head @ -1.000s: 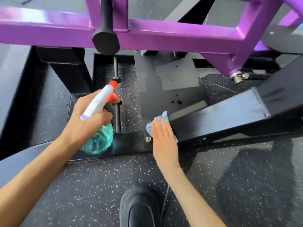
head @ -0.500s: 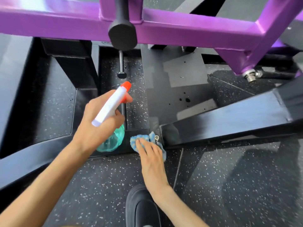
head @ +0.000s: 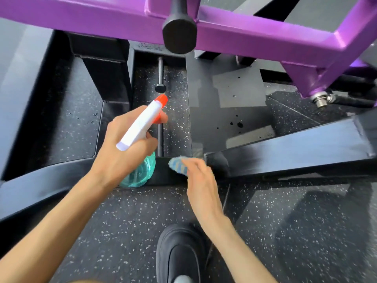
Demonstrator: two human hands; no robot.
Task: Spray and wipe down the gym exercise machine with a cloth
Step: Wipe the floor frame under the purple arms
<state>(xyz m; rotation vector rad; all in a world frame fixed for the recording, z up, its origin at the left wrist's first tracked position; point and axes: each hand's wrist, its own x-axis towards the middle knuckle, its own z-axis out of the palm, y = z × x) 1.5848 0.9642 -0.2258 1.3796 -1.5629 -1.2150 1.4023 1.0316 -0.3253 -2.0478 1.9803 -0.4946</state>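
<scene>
Pressing cloth (head: pixel 177 164), right hand (head: pixel 201 180) flat

No readable text, label, brand, number or sign appeared anywhere in view. The white-and-orange spray head with its teal translucent plastic spray bottle (head: pixel 140 127), the blue striped cloth (head: pixel 177 164), the glossy purple metal frame (head: pixel 255 35) and the black painted steel base beams (head: pixel 295 152) all showed plain, unmarked surfaces.
</scene>
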